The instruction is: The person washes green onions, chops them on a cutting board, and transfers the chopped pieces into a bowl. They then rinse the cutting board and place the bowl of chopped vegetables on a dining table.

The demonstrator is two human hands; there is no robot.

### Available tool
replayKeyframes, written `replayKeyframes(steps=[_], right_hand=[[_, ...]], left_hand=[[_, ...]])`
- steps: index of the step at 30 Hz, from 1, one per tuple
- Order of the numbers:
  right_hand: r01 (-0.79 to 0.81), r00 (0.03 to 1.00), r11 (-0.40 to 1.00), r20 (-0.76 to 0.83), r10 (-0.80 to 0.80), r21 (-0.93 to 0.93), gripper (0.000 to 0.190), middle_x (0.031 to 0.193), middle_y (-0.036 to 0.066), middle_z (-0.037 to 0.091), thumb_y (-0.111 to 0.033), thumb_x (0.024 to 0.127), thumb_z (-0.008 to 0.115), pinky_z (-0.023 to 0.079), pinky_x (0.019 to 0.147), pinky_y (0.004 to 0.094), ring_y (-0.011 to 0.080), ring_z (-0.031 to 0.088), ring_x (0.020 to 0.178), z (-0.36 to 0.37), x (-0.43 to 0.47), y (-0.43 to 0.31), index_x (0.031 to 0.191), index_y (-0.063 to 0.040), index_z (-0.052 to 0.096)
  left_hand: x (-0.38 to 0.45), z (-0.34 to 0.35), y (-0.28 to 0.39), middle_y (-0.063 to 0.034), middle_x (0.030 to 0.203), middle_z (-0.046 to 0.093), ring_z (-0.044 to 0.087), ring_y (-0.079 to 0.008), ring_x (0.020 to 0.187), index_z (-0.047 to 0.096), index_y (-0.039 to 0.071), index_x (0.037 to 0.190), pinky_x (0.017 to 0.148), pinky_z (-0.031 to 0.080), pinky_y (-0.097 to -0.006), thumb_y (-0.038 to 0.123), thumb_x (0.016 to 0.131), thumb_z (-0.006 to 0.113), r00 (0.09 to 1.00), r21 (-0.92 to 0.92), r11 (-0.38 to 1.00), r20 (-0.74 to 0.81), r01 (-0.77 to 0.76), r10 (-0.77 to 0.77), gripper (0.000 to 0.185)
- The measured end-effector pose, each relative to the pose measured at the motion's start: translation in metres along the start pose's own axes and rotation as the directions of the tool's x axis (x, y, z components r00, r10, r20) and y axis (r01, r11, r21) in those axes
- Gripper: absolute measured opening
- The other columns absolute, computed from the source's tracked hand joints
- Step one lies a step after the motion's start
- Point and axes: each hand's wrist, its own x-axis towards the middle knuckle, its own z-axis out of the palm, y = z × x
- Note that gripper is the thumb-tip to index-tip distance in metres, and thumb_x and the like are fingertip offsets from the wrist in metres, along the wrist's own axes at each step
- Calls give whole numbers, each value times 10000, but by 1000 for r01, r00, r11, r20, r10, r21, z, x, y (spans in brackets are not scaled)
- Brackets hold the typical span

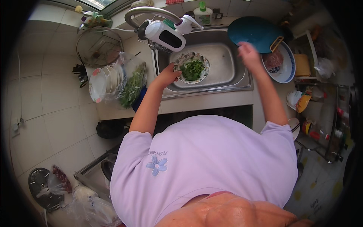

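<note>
My left hand (pixel 169 76) grips the rim of a patterned plate (pixel 206 61), holding it over the left part of the stainless steel sink (pixel 224 66). Chopped green leaves (pixel 194 69) lie on the plate. Blurred, my right hand (pixel 248 54) is raised at the sink's right edge, just below a blue-green round board (pixel 252 32); its fingers are too blurred to tell their pose. Under the board's lower edge, a blue-rimmed white bowl (pixel 287 69) holds raw minced meat (pixel 274 60).
A white tap with a curved spout (pixel 164 35) reaches over the sink's left side. Left of the sink are bagged leafy greens (pixel 132 88), upright plates (pixel 97 85) and a glass lid (pixel 99 46). A soap bottle (pixel 203 14) stands behind the sink; a wire rack (pixel 326 119) is at right.
</note>
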Motion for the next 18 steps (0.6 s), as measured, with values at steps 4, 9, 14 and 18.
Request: replayKeyframes(steps=[4, 9, 14, 18], right_hand=[[-396, 816, 902, 516, 260, 173, 498, 1053, 173, 640, -280, 983, 491, 519, 570, 309, 191, 654, 730, 91, -72, 1, 1409, -52, 371], [-401, 913, 808, 266, 310, 432, 408, 954, 135, 652, -99, 892, 447, 469, 449, 256, 165, 624, 617, 135, -88, 28, 1299, -60, 442], [-360, 909, 768, 15, 416, 530, 364, 926, 108, 639, -62, 860, 476, 500, 459, 278, 180, 624, 605, 120, -113, 67, 1223, -56, 494], [-326, 862, 773, -164, 479, 544, 378, 932, 94, 629, -43, 878, 459, 520, 479, 299, 182, 634, 656, 70, -160, 109, 1254, -78, 472]], left_hand=[[3, 13, 3, -54, 828, 580, 512, -104, 605, 473, 9, 1251, 524, 419, -263, 139, 884, 645, 997, 42, 998, 60, 42, -45, 425], [5, 42, 17, -18, 779, 552, 470, -86, 577, 531, 35, 1147, 486, 369, -238, 165, 913, 626, 992, 14, 999, 118, 53, -54, 284], [11, 61, 25, -13, 744, 566, 449, -79, 553, 573, 53, 1131, 464, 332, -227, 402, 991, 503, 958, 87, 993, 265, 86, -106, 382], [23, 61, 8, -22, 765, 583, 438, -80, 542, 584, 74, 1183, 458, 328, -228, 445, 995, 473, 957, -111, 975, 241, 193, -162, 430]])
